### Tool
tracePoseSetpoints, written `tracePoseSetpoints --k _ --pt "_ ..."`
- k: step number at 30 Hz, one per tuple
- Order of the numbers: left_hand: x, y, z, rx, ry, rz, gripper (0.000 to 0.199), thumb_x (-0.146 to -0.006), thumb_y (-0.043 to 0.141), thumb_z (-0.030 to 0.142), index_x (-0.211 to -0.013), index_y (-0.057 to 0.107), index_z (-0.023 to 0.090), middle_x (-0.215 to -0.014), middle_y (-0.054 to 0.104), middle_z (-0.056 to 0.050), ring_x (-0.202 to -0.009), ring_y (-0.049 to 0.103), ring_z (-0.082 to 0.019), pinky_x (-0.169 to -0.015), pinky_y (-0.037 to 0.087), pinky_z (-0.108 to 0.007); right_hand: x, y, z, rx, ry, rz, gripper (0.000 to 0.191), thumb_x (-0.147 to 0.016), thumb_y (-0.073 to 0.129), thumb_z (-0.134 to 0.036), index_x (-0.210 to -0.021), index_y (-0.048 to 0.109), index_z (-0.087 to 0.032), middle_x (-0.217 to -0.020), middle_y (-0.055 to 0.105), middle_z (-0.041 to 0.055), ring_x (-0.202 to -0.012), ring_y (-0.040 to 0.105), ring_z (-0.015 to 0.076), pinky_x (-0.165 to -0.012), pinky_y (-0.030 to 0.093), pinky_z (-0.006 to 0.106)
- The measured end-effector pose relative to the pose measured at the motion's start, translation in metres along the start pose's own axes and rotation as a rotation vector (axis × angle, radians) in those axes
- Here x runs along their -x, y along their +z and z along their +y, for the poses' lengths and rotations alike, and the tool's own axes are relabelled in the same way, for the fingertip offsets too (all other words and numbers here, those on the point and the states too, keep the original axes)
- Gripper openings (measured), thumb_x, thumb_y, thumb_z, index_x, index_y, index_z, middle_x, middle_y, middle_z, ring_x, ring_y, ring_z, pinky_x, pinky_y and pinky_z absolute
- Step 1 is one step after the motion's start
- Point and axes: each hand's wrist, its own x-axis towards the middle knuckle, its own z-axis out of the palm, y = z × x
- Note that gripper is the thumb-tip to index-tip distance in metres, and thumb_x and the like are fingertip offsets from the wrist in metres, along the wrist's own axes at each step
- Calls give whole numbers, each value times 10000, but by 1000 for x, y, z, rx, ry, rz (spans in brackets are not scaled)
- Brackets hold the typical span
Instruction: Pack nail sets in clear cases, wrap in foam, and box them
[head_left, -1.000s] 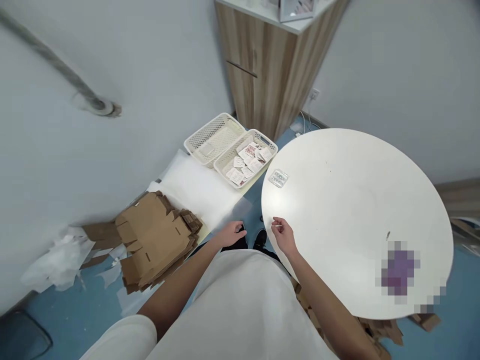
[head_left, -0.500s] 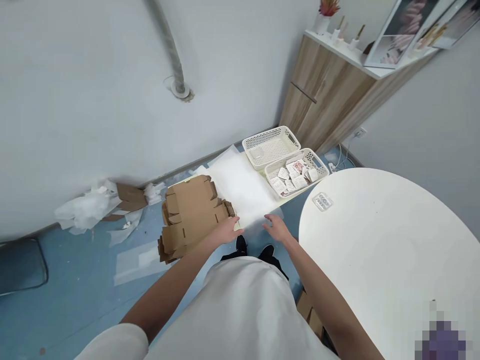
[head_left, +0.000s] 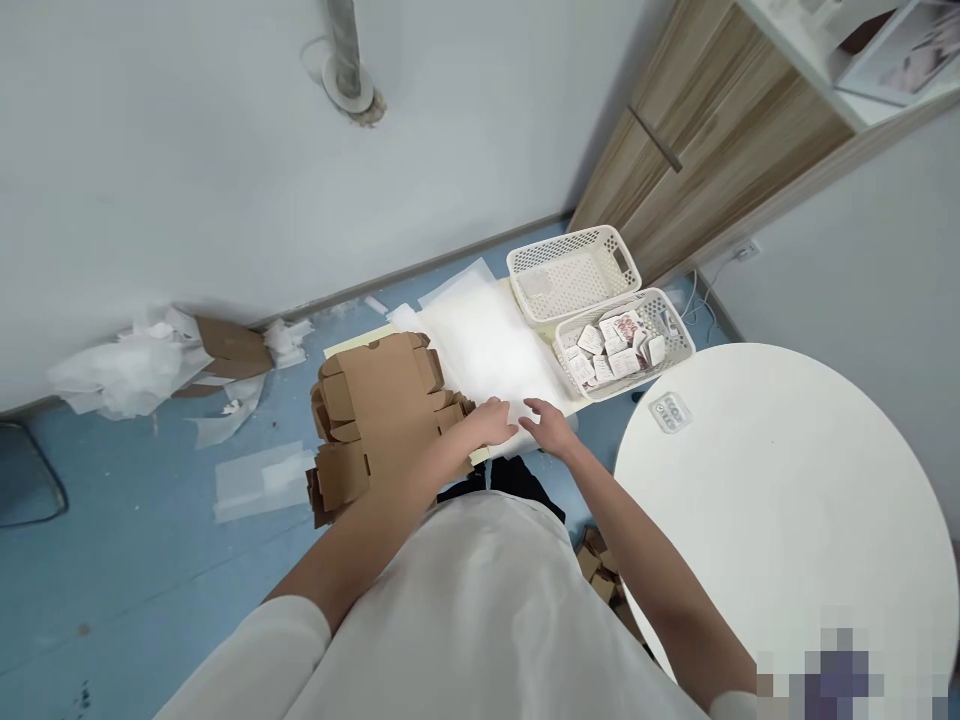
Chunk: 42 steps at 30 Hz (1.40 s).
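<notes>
- Hand L (head_left: 491, 424), hand R (head_left: 551, 430): held apart nr. white sheets (head_left: 487, 350), nothing seen gripped.
- Cardboard (head_left: 390, 400): stacked flat, unfolded.
- Cards (head_left: 624, 361): kept in basket (head_left: 631, 384), qty. unclear.

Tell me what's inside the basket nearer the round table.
The basket holds a loose pile of small white cards, some with reddish print; whatever lies beneath them is covered.

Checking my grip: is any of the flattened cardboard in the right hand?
No, the right hand is by the white sheets, and the flattened cardboard lies over on the left hand's side.
</notes>
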Motion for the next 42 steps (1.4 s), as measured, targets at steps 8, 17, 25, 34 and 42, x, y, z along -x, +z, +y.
tracePoseSetpoints --k 8,17,25,34,42 --pt "-62 8 -13 21 -129 -127 588 -742 409 214 -1287 290 31 -1425 193 -219 -1336 127 -289 -1025 242 -378 -70 8 5 281 -88 61 487 -785 483 -209 -1257 412 -119 -1393 299 169 -1294 257 274 -1012 281 416" --pt "-61 33 -18 227 -195 166 597 -711 453 139 -1290 325 70 -1411 261 -188 -1323 191 -283 -1059 191 -418 -71 31 10 375 -180 -38 553 -799 417 -156 -1338 296 -146 -1452 199 129 -1346 102 267 -1046 78 517" --pt "-82 20 -23 859 -254 498 262 -808 433 352 -909 576 158 -934 637 -73 -847 592 -175 -779 455 -289 -61 24 -1 312 -365 -77 531 -834 320 -142 -1362 270 -152 -1420 298 94 -1342 152 219 -1064 10 509" --pt "-73 23 -27 883 -234 567 253 -794 431 353 -615 479 181 -601 528 13 -639 593 -149 -609 435 -250 -66 1 -7 -1 -206 192 483 -823 443 -375 -1252 424 -154 -1288 458 125 -1197 406 224 -968 347 370" --pt "-52 21 -15 832 -179 478 319 -791 480 379 -993 573 150 -998 622 -84 -929 593 -200 -764 433 -282 -78 -16 -21 112 55 271 219 -833 422 -314 -960 579 -230 -832 654 42 -763 596 198 -712 417 322"
